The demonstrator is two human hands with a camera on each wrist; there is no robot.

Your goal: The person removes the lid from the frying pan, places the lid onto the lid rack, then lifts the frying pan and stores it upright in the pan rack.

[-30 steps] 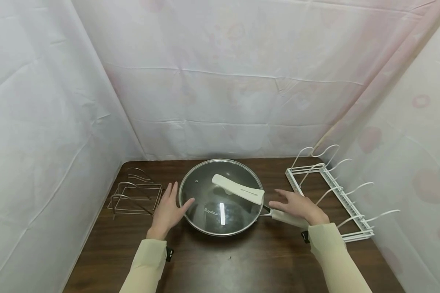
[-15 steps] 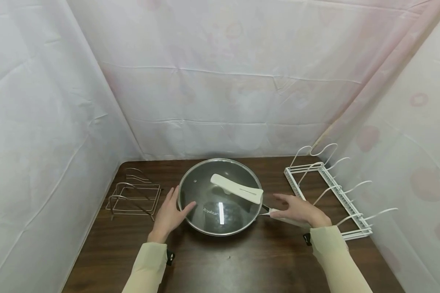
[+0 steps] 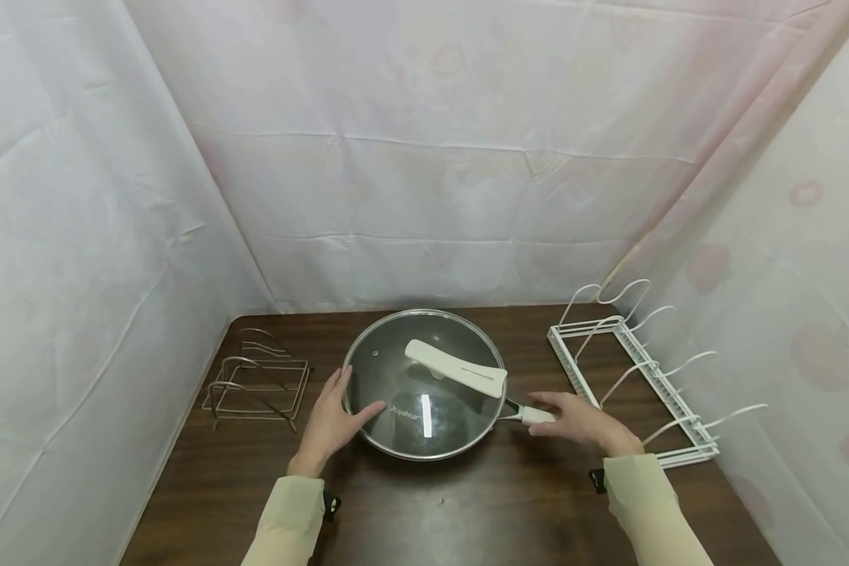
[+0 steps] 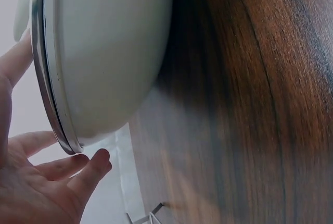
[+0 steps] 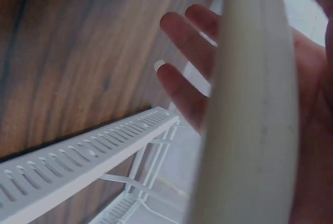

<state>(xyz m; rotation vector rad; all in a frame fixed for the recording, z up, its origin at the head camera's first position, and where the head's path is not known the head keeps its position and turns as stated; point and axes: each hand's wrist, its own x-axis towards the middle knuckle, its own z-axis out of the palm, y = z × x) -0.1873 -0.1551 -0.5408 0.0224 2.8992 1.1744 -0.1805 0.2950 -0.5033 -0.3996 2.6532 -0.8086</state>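
A pan with a cream body [image 4: 112, 52] sits on the table under a round glass lid [image 3: 385, 377] with a steel rim. The lid bears a long cream handle [image 3: 456, 368] and the word "Royalstar". At its left edge is my left hand [image 3: 328, 424], thumb over the glass and fingers spread along the rim. The left wrist view shows those fingertips right at the rim's edge. My right hand [image 3: 583, 420] is around the pan's cream handle [image 3: 536, 416], which partly hides behind it. In the right wrist view the fingers reach past this handle [image 5: 250, 104], extended rather than curled.
On the left stands a small wire rack [image 3: 258, 387] with curved loops. A larger white rack [image 3: 637, 346] with upright wire hoops lies on the right, close by my right hand. White printed curtains [image 3: 424, 196] surround the dark wooden table [image 3: 424, 527].
My right hand has come down from above the pan handle to beside it, uncovering the end near the pan. My left thumb has shifted slightly right over the lid. The pan stays in place.
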